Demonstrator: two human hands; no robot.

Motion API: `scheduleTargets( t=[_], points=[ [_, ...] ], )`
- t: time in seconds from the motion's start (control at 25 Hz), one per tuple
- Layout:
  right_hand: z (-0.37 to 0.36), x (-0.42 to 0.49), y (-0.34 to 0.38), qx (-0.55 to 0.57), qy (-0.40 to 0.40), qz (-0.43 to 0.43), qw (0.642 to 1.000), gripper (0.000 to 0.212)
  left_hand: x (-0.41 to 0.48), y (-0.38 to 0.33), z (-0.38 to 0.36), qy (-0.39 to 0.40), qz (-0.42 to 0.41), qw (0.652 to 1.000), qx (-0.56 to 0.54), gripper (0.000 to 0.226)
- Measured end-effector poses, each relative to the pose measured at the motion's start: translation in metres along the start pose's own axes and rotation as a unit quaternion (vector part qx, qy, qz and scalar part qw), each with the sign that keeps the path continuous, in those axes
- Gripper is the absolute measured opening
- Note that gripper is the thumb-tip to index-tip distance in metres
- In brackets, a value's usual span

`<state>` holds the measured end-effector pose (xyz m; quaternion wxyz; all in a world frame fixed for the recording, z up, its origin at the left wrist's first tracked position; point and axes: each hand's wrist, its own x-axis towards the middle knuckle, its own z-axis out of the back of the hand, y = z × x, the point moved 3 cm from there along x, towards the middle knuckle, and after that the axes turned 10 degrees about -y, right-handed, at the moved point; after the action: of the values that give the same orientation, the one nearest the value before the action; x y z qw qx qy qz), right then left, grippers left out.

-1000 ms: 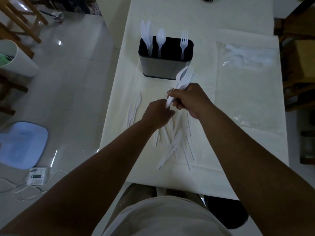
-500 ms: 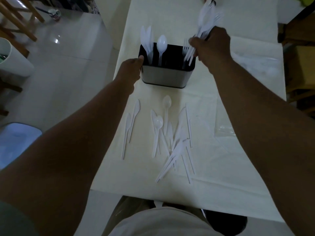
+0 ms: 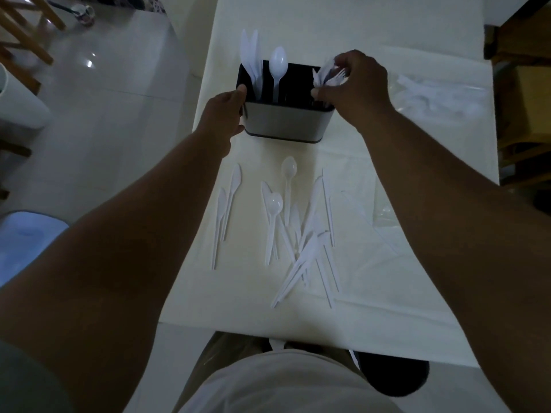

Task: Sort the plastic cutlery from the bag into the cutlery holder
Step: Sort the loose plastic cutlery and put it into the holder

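The steel cutlery holder [image 3: 286, 122] with a black inside stands mid-table. Two white knives [image 3: 250, 59] rise from its left compartment and one spoon [image 3: 278, 68] from the middle. My left hand [image 3: 222, 114] grips the holder's left end. My right hand [image 3: 354, 81] is over the right compartment, closed on a bunch of white forks [image 3: 328, 76] whose handles go down into it. Several loose white knives and spoons [image 3: 301, 228] lie scattered on the cloth nearer me. The clear bag [image 3: 438, 96] with more cutlery lies to the right.
The table [image 3: 417, 263] has a cream cloth; its left edge drops to a tiled floor. A second clear bag [image 3: 378, 210] lies flat at right. A blue stool [image 3: 26, 236] and wooden chairs [image 3: 21, 34] stand at left, wooden furniture [image 3: 527, 93] at right.
My right hand carried the forks from above the loose pile up to the holder and lowered them into its right compartment. My left hand moved from the pile to the holder's left end.
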<state>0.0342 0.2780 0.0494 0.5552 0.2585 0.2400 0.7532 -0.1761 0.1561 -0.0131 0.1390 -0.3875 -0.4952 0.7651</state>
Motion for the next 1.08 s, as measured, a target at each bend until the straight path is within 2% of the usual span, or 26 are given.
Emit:
scheduleTargets(
  t=[0.16,0.24,0.32,0.44,0.52,0.56,0.64,0.72,0.84,0.88,0.96,1.08],
  points=[
    [0.010,-0.021,-0.007,0.031,-0.044,-0.012,0.998,0.062,-0.001,0.006,0.004,-0.053,-0.025,0.997,0.059,0.037],
    [0.012,-0.042,-0.021,0.085,-0.063,-0.048,0.993,0.051,-0.012,0.022,0.004,-0.078,-0.056,0.991,0.092,0.045],
    [0.006,-0.069,-0.045,0.107,-0.062,-0.079,0.989,0.036,-0.035,0.046,-0.001,-0.083,-0.080,0.984,0.133,0.040],
    [-0.013,-0.122,-0.084,-0.031,0.047,-0.091,0.994,0.021,-0.078,0.085,-0.018,-0.041,-0.090,0.975,0.201,0.025],
    [-0.025,-0.158,-0.103,-0.095,0.122,-0.116,0.981,0.018,-0.104,0.105,-0.036,-0.004,-0.146,0.947,0.285,0.017],
    [-0.029,-0.173,-0.107,-0.108,0.136,-0.125,0.977,0.019,-0.116,0.112,-0.046,0.010,-0.178,0.927,0.329,0.017],
    [-0.034,-0.190,-0.107,-0.126,0.125,-0.113,0.978,0.023,-0.134,0.121,-0.062,0.029,-0.211,0.898,0.385,0.020],
    [-0.033,-0.192,-0.102,-0.148,0.098,-0.093,0.980,0.028,-0.145,0.122,-0.076,0.036,-0.207,0.882,0.421,0.023],
    [-0.015,-0.183,-0.104,-0.128,0.025,-0.092,0.987,0.032,-0.147,0.115,-0.093,0.040,-0.205,0.853,0.478,0.021],
    [-0.005,-0.179,-0.111,-0.118,0.001,-0.098,0.988,0.030,-0.146,0.113,-0.096,0.039,-0.201,0.850,0.485,0.018],
    [0.013,-0.179,-0.131,-0.123,-0.003,-0.121,0.985,0.024,-0.141,0.109,-0.096,0.024,-0.179,0.871,0.458,0.023],
    [0.022,-0.196,-0.151,-0.238,0.069,-0.066,0.967,0.022,-0.140,0.102,-0.087,0.017,-0.153,0.908,0.390,0.032]
  ],
)
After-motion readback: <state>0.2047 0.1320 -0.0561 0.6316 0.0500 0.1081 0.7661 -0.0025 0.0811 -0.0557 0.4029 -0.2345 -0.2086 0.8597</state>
